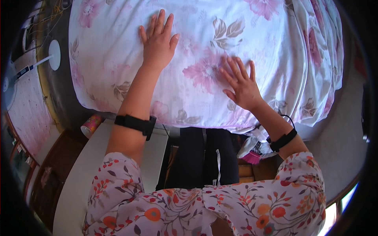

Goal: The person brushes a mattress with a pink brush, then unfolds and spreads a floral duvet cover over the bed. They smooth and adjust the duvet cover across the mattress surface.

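Observation:
A white bed sheet (157, 98) with pink flowers and brown leaves spreads over the bed in front of me. My left hand (158, 45) rests palm down on its far middle part, fingers spread. Nearer and further right, my right hand (244, 88) lies on the cloth beside a pink flower print, its fingers also apart. Neither hand grips anything. Under both hands the sheet looks fairly smooth, while at the right side it hangs in long folds (311, 59).
A white-topped table (78, 188) stands at my lower left, with a colourful cylindrical container (91, 125) by its far end. A pedestal fan (55, 55) is left of the bed. Bundled cloth (256, 147) sits below the sheet's near edge, right of my legs.

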`<state>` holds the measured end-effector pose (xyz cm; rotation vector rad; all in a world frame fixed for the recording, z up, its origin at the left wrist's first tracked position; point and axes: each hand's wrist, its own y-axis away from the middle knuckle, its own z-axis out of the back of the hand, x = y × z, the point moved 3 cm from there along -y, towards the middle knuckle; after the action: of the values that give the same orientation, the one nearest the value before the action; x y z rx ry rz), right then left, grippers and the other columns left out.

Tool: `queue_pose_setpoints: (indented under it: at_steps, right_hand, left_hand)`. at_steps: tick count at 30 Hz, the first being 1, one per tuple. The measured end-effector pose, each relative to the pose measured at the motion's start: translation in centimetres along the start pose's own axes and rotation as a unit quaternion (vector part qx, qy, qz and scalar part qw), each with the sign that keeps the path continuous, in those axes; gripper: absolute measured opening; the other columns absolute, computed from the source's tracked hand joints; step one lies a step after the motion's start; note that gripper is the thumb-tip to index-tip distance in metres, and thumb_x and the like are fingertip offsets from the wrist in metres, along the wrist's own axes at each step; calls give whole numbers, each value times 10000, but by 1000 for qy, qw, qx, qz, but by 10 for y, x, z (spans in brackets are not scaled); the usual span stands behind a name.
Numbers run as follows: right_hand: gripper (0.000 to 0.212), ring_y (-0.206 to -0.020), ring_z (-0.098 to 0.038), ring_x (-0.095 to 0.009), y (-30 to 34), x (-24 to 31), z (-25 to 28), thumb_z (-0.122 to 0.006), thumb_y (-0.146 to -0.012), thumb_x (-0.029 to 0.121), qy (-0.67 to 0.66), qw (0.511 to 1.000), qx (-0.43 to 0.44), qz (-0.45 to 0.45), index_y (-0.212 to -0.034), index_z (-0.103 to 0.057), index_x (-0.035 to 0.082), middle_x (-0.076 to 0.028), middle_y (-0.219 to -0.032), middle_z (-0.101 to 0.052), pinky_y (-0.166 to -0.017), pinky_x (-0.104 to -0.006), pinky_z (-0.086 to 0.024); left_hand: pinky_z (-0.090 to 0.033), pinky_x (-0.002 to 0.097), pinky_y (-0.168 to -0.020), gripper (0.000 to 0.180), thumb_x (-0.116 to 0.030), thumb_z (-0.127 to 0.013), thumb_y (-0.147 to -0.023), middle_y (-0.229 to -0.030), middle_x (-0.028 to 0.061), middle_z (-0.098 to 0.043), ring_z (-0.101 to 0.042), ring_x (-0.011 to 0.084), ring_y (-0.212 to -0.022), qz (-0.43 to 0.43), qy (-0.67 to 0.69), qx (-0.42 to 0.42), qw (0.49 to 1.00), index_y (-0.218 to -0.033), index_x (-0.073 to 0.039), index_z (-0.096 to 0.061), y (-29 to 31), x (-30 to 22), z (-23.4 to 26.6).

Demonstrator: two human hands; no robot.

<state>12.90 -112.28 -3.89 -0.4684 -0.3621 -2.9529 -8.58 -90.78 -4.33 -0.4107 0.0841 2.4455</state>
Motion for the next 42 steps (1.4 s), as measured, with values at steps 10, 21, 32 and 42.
queue_pose_setpoints:
  at_steps: [10,21,32,42]
  right_hand:
    - [568,-1436,-162,-281,52,-178,-1,-433,-943,482,155,963,-64,-209,-1467,-266,341,0,-1568,-152,-1040,-707,-136]
    - [660,-1410,-231,-300,103,-15,-34,-582,-864,233,-15,995,-31,-90,-1457,-297,176,-100,-1545,-197,-1104,-565,-217]
    - [373,-984,-567,-311,312,-59,-15,-591,-763,16,-128,696,-391,-588,-1134,-558,-12,-198,-1141,-552,-867,-391,-458]
    - [641,-954,-616,-234,292,-82,-59,-699,-844,286,-854,298,-226,-362,-1342,-397,16,-130,-1143,-598,-879,-372,-496]
  left_hand:
    - [-84,700,-1047,626,-398,-543,-900,-1565,42,-151,-125,364,-1427,-2,-48,127,991,-1458,-241,-307,121,-29,-21]
    - [-86,654,-1080,709,-289,-601,-853,-1561,72,-163,-111,370,-1430,-32,-40,122,991,-1467,-133,-284,148,-88,-22]
    - [-394,456,-998,475,-103,-631,-781,-1365,165,-451,-469,389,-1208,-67,153,218,962,-1239,-46,-518,125,-174,-20]
    - [-431,429,-963,745,-228,-732,-740,-1381,205,-412,-465,379,-1215,-173,275,269,907,-1357,-21,-368,159,-409,-84]
